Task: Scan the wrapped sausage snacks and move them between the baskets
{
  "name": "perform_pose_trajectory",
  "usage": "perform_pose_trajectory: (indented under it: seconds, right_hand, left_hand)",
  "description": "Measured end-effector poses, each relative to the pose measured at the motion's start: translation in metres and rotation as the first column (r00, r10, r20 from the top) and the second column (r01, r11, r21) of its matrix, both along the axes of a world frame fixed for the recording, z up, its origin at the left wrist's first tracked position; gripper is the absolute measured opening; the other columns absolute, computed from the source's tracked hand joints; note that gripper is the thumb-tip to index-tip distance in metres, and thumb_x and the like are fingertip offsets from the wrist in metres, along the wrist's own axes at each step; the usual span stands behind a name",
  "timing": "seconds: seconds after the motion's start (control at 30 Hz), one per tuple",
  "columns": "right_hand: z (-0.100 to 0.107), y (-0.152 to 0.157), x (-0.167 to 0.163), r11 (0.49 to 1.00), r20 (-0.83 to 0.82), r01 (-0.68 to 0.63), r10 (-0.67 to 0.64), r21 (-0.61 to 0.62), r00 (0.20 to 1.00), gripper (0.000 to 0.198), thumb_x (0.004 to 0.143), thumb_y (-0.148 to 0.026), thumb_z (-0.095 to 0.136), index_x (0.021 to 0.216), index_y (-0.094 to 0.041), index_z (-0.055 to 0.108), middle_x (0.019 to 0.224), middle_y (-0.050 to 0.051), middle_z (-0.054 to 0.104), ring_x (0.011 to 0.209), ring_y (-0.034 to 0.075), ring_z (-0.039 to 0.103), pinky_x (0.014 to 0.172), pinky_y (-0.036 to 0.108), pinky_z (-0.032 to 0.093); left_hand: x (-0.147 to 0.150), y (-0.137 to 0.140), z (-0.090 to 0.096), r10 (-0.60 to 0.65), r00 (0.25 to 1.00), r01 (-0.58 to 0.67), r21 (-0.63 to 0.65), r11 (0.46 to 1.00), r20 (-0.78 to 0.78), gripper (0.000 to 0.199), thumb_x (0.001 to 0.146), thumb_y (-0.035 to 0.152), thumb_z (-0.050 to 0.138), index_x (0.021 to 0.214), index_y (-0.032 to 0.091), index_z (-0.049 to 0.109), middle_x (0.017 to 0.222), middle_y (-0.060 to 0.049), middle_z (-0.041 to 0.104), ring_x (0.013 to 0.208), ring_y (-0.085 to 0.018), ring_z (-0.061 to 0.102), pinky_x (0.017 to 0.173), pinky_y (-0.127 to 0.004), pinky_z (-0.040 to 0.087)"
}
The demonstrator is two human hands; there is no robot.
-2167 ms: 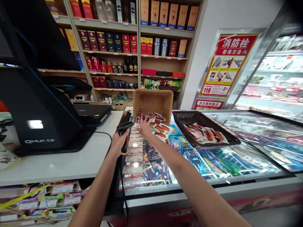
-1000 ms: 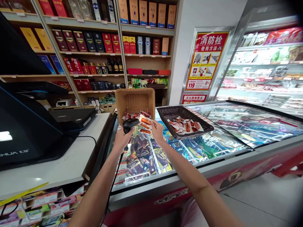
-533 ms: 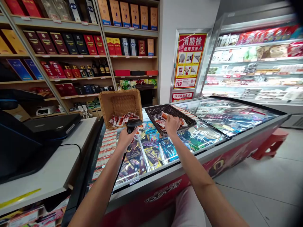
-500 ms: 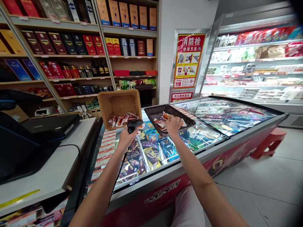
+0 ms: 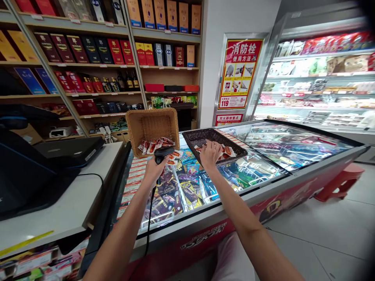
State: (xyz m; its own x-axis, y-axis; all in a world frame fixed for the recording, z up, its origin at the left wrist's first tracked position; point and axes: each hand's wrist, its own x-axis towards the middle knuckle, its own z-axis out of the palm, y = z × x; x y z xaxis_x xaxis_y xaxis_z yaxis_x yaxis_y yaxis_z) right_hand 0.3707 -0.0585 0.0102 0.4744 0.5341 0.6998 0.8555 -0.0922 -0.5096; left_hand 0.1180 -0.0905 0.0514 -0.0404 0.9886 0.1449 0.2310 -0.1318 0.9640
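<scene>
My left hand (image 5: 154, 168) is closed round the handle of a black barcode scanner (image 5: 164, 152), its head over the freezer's left part. A cable hangs from its grip. My right hand (image 5: 210, 155) is inside a dark brown woven basket (image 5: 195, 136), its fingers curled over small packaged snacks (image 5: 227, 151) with reddish-brown contents. What lies under those fingers is hidden. A tan wicker basket (image 5: 152, 117) stands tilted to the left, with similar packets (image 5: 154, 146) in its lower part. A few loose packets (image 5: 174, 155) lie on the glass beside the scanner.
Both baskets rest on a glass-topped chest freezer (image 5: 249, 191) full of bagged ice creams. A white counter (image 5: 61, 199) with black equipment (image 5: 66, 154) stands at the left. Boxed goods fill the shelves (image 5: 99, 66) behind. A red stool (image 5: 341, 181) is at the right.
My right hand has lowered slightly onto the packets in the dark basket. The reddish-brown packet seen at its fingertips before no longer shows there. My left hand keeps the scanner. The view has shifted slightly.
</scene>
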Motion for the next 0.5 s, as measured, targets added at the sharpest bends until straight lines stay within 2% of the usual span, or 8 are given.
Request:
perform_pose_trajectory:
  seconds: [0.1,0.17,0.27,0.37,0.5]
  right_hand:
    - [-0.001,0.011,-0.036,0.995,0.107,-0.096,0.096,-0.001,0.990,0.034,0.106,-0.021,0.043,0.126,-0.016,0.070,0.123,0.016,0.073,0.126,0.031,0.051,0.117,0.049,0.025]
    - [-0.006,0.020,-0.061,0.984,0.177,-0.170,0.176,-0.046,0.968,0.033,0.105,-0.019,0.043,0.119,-0.016,0.072,0.117,0.016,0.074,0.120,0.031,0.054,0.115,0.047,0.028]
    - [-0.015,0.034,-0.099,0.952,0.202,-0.251,0.284,-0.174,0.937,0.032,0.104,-0.015,0.043,0.112,-0.015,0.074,0.110,0.015,0.075,0.115,0.029,0.058,0.111,0.044,0.032]
    - [-0.023,0.049,-0.136,0.896,0.178,-0.290,0.363,-0.337,0.914,0.031,0.104,-0.015,0.044,0.110,-0.015,0.075,0.110,0.014,0.076,0.114,0.028,0.060,0.108,0.042,0.034]
    - [-0.024,0.071,-0.169,0.824,0.158,-0.227,0.354,-0.519,0.922,0.031,0.100,-0.011,0.047,0.113,-0.013,0.076,0.118,0.018,0.074,0.119,0.031,0.060,0.106,0.042,0.038]
  left_hand:
    - [-0.040,0.004,-0.003,0.073,0.997,-0.073,0.000,0.997,0.033,0.045,0.070,0.057,0.081,0.084,0.023,0.055,0.057,0.004,0.057,0.043,-0.014,0.052,0.041,-0.026,0.039]
    - [-0.069,0.005,-0.005,0.150,0.988,-0.151,0.003,0.989,0.043,0.047,0.068,0.057,0.083,0.083,0.022,0.055,0.057,0.003,0.058,0.044,-0.014,0.053,0.042,-0.025,0.039]
    - [-0.111,0.002,-0.005,0.227,0.969,-0.228,0.005,0.974,0.099,0.050,0.065,0.058,0.086,0.083,0.022,0.056,0.058,0.004,0.058,0.043,-0.012,0.050,0.041,-0.025,0.040]
    - [-0.146,-0.004,-0.003,0.282,0.943,-0.282,-0.028,0.959,0.174,0.052,0.063,0.058,0.086,0.083,0.021,0.055,0.056,0.005,0.057,0.042,-0.011,0.048,0.041,-0.024,0.039]
    - [-0.178,-0.015,-0.006,0.331,0.918,-0.323,-0.073,0.944,0.218,0.052,0.064,0.057,0.087,0.083,0.021,0.055,0.056,0.005,0.057,0.042,-0.011,0.048,0.041,-0.024,0.038]
